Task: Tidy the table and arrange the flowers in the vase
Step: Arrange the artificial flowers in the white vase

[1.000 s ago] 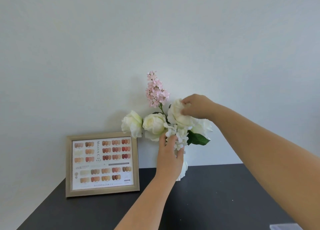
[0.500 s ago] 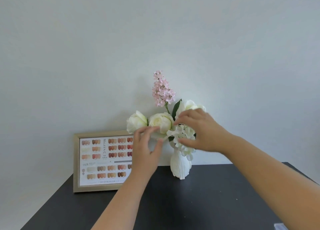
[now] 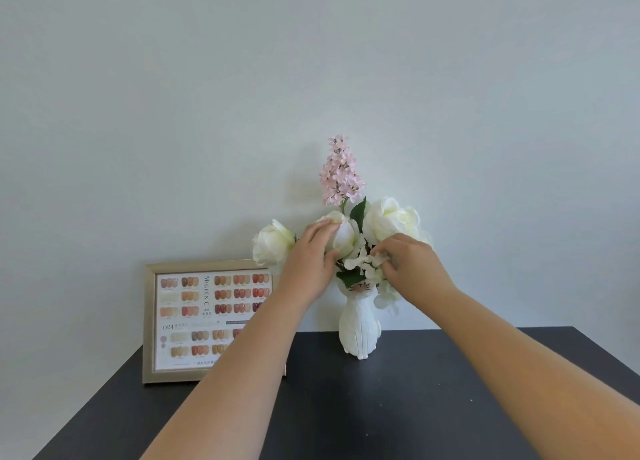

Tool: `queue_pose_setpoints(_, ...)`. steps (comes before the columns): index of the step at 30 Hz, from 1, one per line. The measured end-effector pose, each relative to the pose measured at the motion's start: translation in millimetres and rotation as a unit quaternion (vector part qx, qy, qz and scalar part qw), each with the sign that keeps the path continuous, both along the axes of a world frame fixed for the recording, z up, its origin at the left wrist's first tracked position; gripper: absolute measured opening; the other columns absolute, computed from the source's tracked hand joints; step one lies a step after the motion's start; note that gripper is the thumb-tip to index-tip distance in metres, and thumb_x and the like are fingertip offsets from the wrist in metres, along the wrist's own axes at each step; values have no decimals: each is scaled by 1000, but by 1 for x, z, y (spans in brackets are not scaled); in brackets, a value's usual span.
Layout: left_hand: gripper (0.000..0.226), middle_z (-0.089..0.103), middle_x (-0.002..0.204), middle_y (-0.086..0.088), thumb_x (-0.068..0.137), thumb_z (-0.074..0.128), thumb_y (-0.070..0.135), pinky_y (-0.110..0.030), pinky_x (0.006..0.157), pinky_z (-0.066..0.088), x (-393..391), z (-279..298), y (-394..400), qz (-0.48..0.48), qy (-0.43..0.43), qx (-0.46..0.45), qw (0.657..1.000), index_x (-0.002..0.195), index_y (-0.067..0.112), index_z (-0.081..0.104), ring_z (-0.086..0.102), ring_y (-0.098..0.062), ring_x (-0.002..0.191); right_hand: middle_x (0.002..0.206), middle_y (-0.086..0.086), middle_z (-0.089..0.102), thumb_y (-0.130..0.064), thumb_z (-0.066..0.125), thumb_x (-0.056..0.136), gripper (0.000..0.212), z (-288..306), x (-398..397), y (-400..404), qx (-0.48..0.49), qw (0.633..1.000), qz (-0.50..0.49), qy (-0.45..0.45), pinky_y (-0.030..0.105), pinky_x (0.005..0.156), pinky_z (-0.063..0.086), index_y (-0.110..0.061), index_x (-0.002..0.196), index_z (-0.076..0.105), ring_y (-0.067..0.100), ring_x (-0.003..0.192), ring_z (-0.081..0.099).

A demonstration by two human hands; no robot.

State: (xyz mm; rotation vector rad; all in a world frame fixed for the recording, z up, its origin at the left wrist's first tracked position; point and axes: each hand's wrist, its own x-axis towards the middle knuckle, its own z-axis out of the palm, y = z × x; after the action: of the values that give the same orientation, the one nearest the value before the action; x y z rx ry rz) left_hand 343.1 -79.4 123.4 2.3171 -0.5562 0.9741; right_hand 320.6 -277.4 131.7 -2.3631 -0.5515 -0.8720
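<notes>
A white vase point(image 3: 359, 331) is stood at the back of the dark tabletop point(image 3: 346, 407). A white rose point(image 3: 343, 233) is held in the left hand point(image 3: 309, 262) grip; small white blossoms point(image 3: 362, 261) are pinched by the right hand point(image 3: 414, 269) grip.

At frame centre, a white rose point(image 3: 343, 233) is cupped by the left hand point(image 3: 310, 264), while small white blossoms point(image 3: 363, 262) are pinched by the right hand point(image 3: 414, 269) above the white vase point(image 3: 358, 331).
</notes>
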Motion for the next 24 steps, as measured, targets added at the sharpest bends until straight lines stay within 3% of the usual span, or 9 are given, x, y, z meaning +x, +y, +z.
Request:
queue_pose_setpoints(4, 32, 60, 121, -1, 93, 60, 8, -15, 87, 40, 2, 1, 0, 7, -34, -35, 999, 124, 17, 59, 57, -13, 107, 94, -2, 69, 1, 56, 83, 25, 2, 0, 1, 31, 999, 3, 25, 5, 57, 34, -13, 93, 74, 7, 64, 52)
queue_pose_setpoints(7, 26, 60, 114, 3, 94, 62, 11, -3, 81, 35, 2, -2, -4, -8, -30, -28, 999, 120, 17, 64, 52, -3, 96, 93, -2, 70, 1, 56, 83, 26, 2, -1, 4, 39, 999, 2, 30, 15, 66, 43, -14, 93, 75, 15, 74, 60)
queue_pose_setpoints(11, 22, 59, 112, 4, 95, 61, 10, -21, 85, 46, -2, -5, -8, -15, -16, -26, 999, 116, 13, 69, 58, -13, 98, 93, -3, 71, -2, 57, 84, 24, -1, -3, 4, 41, 999, 0, 36, 18, 71, 43, -15, 94, 75, 14, 78, 59)
queue_pose_setpoints(15, 22, 54, 112, 15, 96, 61, 20, -17, 83, 46, -18, -14, -7, -26, -30, -17, 999, 117, 18, 68, 58, -7, 99, 95, -8, 70, -9, 58, 84, 23, 1, -8, 2, 25, 998, -5, 49, 26, 71, 51, -22, 95, 74, 12, 81, 61)
queue_pose_setpoints(17, 21, 62, 111, 20, 94, 62, 31, -16, 84, 48, -29, -26, 0, -60, -42, -89, 993, 112, 25, 70, 60, -2, 104, 94, -12, 69, -17, 58, 84, 22, 2, -12, 1, 13, 999, -14, 46, 31, 70, 53, -27, 98, 72, 11, 85, 61)
queue_pose_setpoints(19, 15, 72, 100, 14, 91, 61, 33, -22, 85, 53, -39, -38, 5, -74, -21, -327, 942, 98, 28, 73, 66, -6, 100, 89, -12, 69, -21, 58, 85, 21, 6, -18, 2, 34, 999, -28, 2, 32, 66, 53, -29, 101, 70, 12, 84, 62)
queue_pose_setpoints(21, 12, 74, 86, 5, 90, 59, 26, -36, 83, 59, -42, -48, 10, -56, 14, -550, 833, 86, 23, 70, 71, -15, 90, 84, -10, 71, -18, 63, 83, 20, 11, -22, 6, 41, 994, -37, -95, 30, 60, 51, -25, 99, 72, 16, 86, 61)
queue_pose_setpoints(22, 12, 72, 81, 2, 91, 59, 23, -39, 79, 60, -42, -51, 13, -37, 24, -611, 791, 84, 22, 68, 71, -19, 86, 83, -8, 72, -16, 67, 81, 18, 14, -23, 8, 31, 989, -32, -141, 31, 61, 50, -21, 97, 74, 20, 88, 60)
queue_pose_setpoints(24, 6, 67, 90, 1, 91, 60, 21, -30, 65, 59, -37, -51, 21, 6, 35, -645, 763, 89, 26, 63, 66, -21, 84, 83, -3, 73, -13, 73, 76, 17, 20, -22, 13, 0, 979, -19, -201, 36, 70, 49, -15, 93, 76, 30, 90, 59)
